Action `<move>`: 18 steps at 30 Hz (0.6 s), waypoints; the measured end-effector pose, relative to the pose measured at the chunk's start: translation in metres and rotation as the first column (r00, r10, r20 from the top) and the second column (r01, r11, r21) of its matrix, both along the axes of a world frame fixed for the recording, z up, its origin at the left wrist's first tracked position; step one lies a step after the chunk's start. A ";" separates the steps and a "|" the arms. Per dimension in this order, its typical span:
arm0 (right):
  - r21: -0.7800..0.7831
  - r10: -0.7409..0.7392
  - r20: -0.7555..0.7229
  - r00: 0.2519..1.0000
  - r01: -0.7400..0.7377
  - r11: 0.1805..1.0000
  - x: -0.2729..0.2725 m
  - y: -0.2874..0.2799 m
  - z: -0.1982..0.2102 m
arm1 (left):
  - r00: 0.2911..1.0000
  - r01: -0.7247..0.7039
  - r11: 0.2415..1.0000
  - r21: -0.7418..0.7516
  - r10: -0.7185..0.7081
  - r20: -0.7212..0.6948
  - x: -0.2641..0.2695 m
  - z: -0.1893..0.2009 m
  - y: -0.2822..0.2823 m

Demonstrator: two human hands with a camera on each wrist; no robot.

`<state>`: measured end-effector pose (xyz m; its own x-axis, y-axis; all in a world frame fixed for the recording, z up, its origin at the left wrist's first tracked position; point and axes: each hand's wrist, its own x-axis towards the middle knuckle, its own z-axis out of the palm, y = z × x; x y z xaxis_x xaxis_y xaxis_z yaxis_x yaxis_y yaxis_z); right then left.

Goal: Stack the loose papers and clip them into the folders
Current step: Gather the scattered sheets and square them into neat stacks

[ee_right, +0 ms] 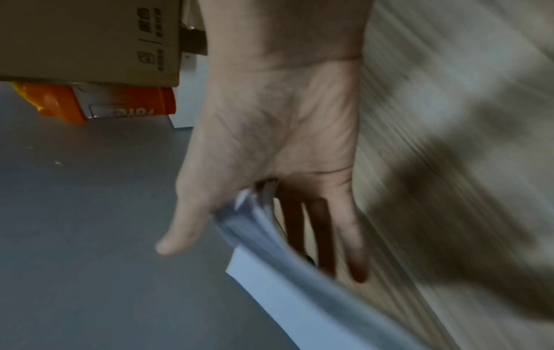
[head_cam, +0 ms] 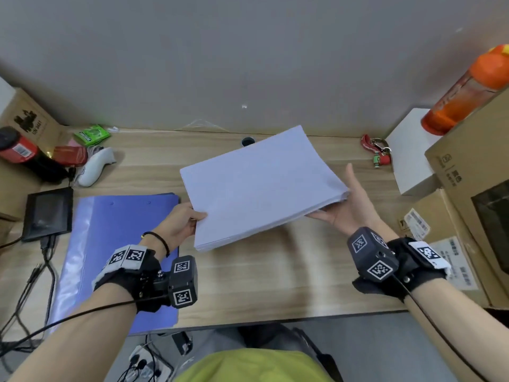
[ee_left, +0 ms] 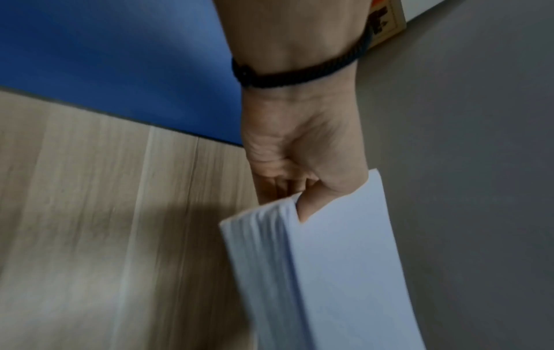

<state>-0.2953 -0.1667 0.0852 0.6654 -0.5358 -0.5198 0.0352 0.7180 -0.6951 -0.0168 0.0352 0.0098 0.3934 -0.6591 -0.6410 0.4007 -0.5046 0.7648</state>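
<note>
Above the wooden desk (head_cam: 275,271), left hand (head_cam: 180,221) pinches the paper stack (head_cam: 259,186); flat right hand (head_cam: 349,205) supports it.

Your left hand (ee_left: 302,151) grips the stack of papers (ee_left: 329,272) at its near corner: the thumb lies on the top sheet while the fingers (ee_left: 279,187) curl under the stack, so the many sheet edges show as a thick, slightly fanned band. A black cord bracelet (ee_left: 299,75) circles your wrist. The stack hangs above the pale wooden desk (ee_left: 105,225) and throws a shadow on it. On the desk lies the blue folder (ee_left: 120,59), flat. A grey wall (ee_left: 479,165) fills the right side, with a cardboard box (ee_left: 386,21) against it.
</note>
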 end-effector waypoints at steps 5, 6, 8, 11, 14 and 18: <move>0.168 -0.280 0.228 0.933 0.245 0.955 0.024 0.043 -0.003 | 0.992 -0.119 0.989 -0.083 0.115 -0.054 -0.021 0.006 -0.023; 0.164 -0.263 0.212 0.941 0.231 0.959 0.028 0.050 -0.006 | 0.990 -0.131 0.986 -0.102 0.125 -0.060 -0.026 0.010 -0.029; 0.100 -0.158 0.124 0.980 0.146 0.984 0.038 0.064 -0.012 | 0.988 -0.148 0.979 -0.136 0.140 -0.067 -0.038 0.016 -0.039; -0.074 -0.098 -0.090 0.991 0.091 0.993 0.054 0.076 -0.021 | 0.992 -0.111 0.977 -0.180 0.099 -0.071 -0.055 0.026 -0.046; -0.167 -0.251 -0.257 0.933 0.214 0.963 0.059 0.071 -0.019 | 0.998 -0.026 0.976 -0.214 0.014 -0.054 -0.058 0.031 -0.046; -0.179 -0.322 -0.284 0.903 0.280 0.943 0.050 0.056 -0.011 | 0.997 0.063 0.970 -0.236 -0.071 -0.028 -0.047 0.034 -0.042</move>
